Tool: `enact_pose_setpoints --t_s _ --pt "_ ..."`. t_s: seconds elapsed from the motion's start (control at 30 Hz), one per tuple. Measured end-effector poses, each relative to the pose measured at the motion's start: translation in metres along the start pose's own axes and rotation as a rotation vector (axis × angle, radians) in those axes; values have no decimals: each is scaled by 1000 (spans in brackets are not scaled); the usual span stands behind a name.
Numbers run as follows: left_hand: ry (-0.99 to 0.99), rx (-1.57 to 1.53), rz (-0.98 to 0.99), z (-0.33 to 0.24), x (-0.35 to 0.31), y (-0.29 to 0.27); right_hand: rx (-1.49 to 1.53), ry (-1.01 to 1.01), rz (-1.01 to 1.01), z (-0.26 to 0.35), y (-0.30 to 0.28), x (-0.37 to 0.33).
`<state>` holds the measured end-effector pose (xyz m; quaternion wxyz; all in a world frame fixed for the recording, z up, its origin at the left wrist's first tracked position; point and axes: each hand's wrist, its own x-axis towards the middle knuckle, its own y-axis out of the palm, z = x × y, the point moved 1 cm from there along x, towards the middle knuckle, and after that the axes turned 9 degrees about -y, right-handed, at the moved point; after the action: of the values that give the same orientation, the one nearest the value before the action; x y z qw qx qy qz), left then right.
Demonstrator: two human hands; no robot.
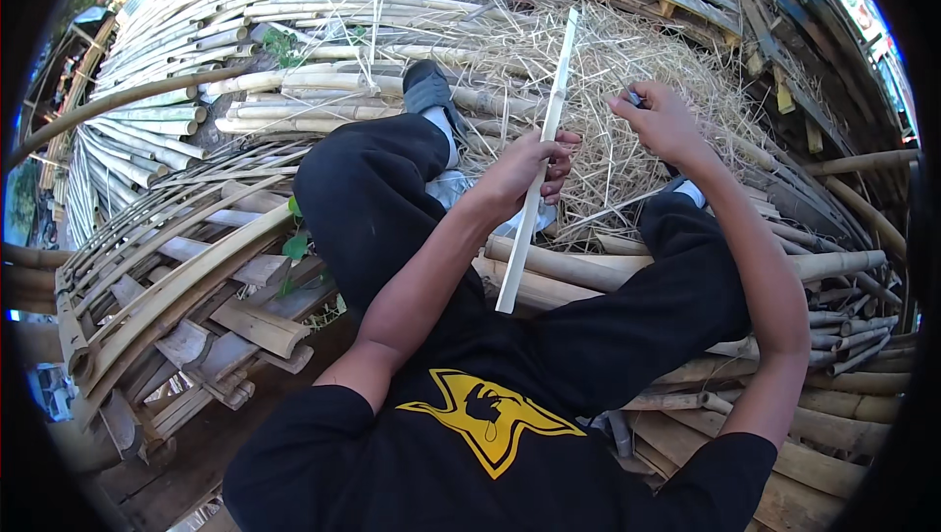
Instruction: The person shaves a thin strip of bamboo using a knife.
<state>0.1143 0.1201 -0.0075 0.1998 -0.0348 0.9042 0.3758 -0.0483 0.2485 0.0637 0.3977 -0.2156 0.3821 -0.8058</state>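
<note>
Left hand [521, 171] grips the pale strip [561, 81] near mid-length.

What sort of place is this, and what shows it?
Probably an outdoor bamboo-working yard: bamboo poles lie in stacks, pale shavings litter the ground, and the left hand holds a split bamboo strip.

Pale bamboo strip [522, 238] aslant; dark object [635, 99] mostly hidden.
</note>
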Motion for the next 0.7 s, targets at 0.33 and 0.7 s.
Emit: enact_pose_setpoints --t_s 0.33,0.7 --pt "-24 0 219 -2 -8 10 563 315 80 13 34 11" --pt "269 716 -345 7 14 -19 420 118 -19 7 31 30"
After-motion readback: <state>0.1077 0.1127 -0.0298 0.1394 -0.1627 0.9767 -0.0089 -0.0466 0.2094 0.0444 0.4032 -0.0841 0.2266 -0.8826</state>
